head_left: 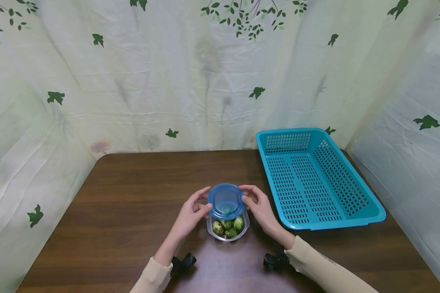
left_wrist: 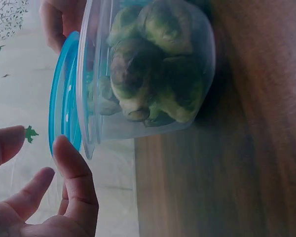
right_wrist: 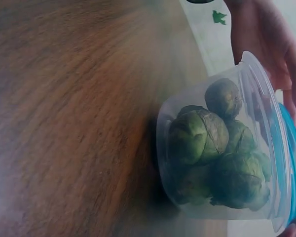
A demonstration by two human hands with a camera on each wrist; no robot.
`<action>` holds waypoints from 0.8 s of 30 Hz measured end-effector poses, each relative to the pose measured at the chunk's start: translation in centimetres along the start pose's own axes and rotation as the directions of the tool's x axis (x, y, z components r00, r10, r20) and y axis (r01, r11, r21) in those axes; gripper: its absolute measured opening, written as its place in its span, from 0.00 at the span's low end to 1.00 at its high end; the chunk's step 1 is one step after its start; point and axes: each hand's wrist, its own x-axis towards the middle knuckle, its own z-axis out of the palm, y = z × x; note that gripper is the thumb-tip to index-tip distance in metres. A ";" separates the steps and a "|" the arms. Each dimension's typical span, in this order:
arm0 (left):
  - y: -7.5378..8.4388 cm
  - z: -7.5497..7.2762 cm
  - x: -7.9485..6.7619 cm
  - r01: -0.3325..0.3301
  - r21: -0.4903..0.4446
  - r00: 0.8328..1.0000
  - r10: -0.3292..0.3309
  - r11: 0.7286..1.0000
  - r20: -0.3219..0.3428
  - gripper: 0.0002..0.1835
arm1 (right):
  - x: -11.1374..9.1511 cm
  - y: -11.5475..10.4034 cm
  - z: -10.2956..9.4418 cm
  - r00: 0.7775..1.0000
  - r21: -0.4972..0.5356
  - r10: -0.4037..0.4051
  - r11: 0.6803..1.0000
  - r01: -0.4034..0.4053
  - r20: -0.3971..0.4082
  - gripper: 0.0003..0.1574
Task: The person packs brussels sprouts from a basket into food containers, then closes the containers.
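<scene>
A round blue translucent lid (head_left: 225,201) sits over the far part of a clear plastic container (head_left: 224,238), leaving the near part uncovered. Several Brussels sprouts (head_left: 231,232) lie inside the container, also visible through its wall in both wrist views. My left hand (head_left: 192,211) holds the lid's left edge; in the left wrist view its thumb (left_wrist: 75,173) meets the rim, with other fingers spread apart. On the opposite side, my right hand (head_left: 258,205) holds the lid's right edge. Only a little of that hand shows in the right wrist view's lower corner.
A blue perforated plastic basket (head_left: 352,225) stands on the right of the brown wooden table (head_left: 132,219), close beyond my right hand. A white curtain (head_left: 150,81) with leaf prints hangs behind the table and along its sides.
</scene>
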 end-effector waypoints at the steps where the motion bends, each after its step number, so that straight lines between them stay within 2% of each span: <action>1: 0.0 0.0 -0.2 0.003 0.004 1.000 -0.003 1.000 0.010 0.26 | -0.1 0.0 -0.1 1.000 -0.012 0.010 1.000 -0.009 0.013 0.16; 8: 0.1 0.1 -1.4 0.028 0.023 0.998 -0.029 0.999 0.054 0.29 | -0.6 -0.1 -0.4 0.996 -0.110 0.008 0.994 0.002 0.087 0.15; 15: 0.3 -0.1 -2.3 0.058 0.131 0.995 -0.067 0.990 0.071 0.30 | -1.2 -0.4 -0.5 0.994 -0.253 -0.003 0.967 0.031 0.109 0.17; 19: 0.4 -0.1 -2.7 0.060 0.171 0.994 -0.074 0.983 0.075 0.31 | -1.5 -0.4 -0.5 0.992 -0.285 -0.037 0.956 0.069 0.117 0.17; 24: 0.4 -0.1 -2.9 0.061 0.182 0.994 -0.076 0.981 0.076 0.32 | -1.8 -0.3 -0.5 0.993 -0.298 -0.043 0.952 0.075 0.112 0.18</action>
